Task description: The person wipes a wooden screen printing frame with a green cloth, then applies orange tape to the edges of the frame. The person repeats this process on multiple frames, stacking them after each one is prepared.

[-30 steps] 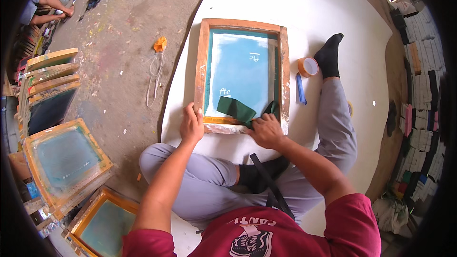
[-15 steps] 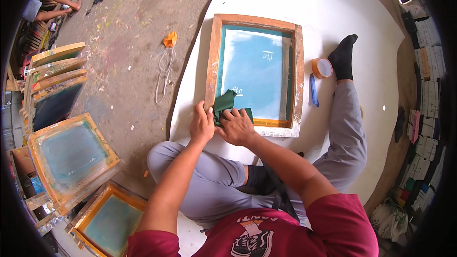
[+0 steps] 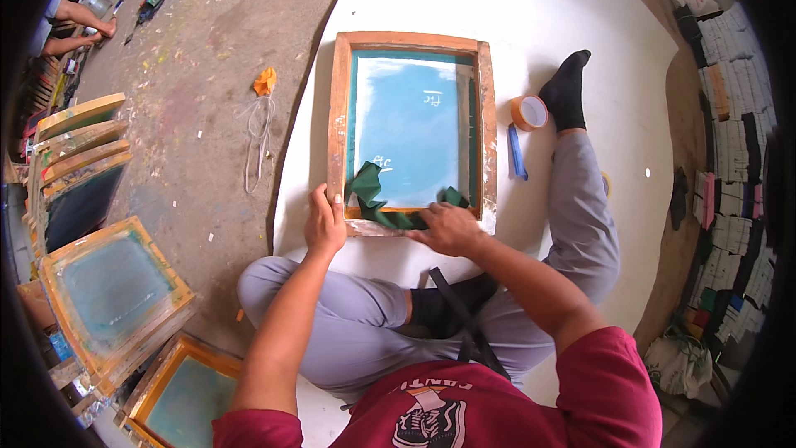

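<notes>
A wooden silk-screen frame with teal-blue mesh and small pale lettering lies flat before me. My left hand is closed on its near left corner, thumb on top of the wood. Along the near rail, my right hand presses on a dark green cloth, fingers bent over it. The cloth trails leftward across the rail, and one end sticks up beyond my fingers onto the mesh. Part of it is hidden under that hand.
White sheeting lies under the frame. To the right are an orange tape roll, a blue strip and my socked foot. More framed screens stand left, near an orange object with string. Another person's hands show far left.
My right hand has slid rightward along the near rail, drawing the green cloth out lengthwise. My left hand keeps its place at the corner. The whole view has shifted slightly.
</notes>
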Motion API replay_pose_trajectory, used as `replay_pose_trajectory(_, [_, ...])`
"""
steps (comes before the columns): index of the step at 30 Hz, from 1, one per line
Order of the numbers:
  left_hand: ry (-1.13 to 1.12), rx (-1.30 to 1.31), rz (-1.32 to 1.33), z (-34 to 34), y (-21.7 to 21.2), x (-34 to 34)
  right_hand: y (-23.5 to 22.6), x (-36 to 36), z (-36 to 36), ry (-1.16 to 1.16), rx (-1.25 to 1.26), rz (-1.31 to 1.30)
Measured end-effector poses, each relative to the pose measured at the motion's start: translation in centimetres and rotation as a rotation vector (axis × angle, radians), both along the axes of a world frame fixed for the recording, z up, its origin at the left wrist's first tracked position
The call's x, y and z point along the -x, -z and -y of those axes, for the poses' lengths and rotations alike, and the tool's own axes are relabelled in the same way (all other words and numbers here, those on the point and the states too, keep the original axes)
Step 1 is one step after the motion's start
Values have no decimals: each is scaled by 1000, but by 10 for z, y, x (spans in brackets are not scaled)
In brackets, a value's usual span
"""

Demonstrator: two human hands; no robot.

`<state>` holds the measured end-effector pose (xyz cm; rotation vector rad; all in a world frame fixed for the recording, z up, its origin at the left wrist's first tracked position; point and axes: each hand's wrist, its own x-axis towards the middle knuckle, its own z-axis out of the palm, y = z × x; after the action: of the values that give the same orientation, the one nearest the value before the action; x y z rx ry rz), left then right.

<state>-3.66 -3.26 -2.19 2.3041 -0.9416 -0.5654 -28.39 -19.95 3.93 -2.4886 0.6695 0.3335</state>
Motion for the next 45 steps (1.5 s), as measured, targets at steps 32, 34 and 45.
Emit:
replay_pose_trajectory(32, [5, 29, -79, 1, -4, 0, 26, -104, -32, -100, -275, 244])
replay_pose_trajectory(34, [-3, 14, -78, 0, -6, 2, 32, -118, -35, -137, -329, 246])
replay_pose_trajectory(45, [-4, 14, -105, 0, -7, -1, 31, -124, -10, -59, -545, 216])
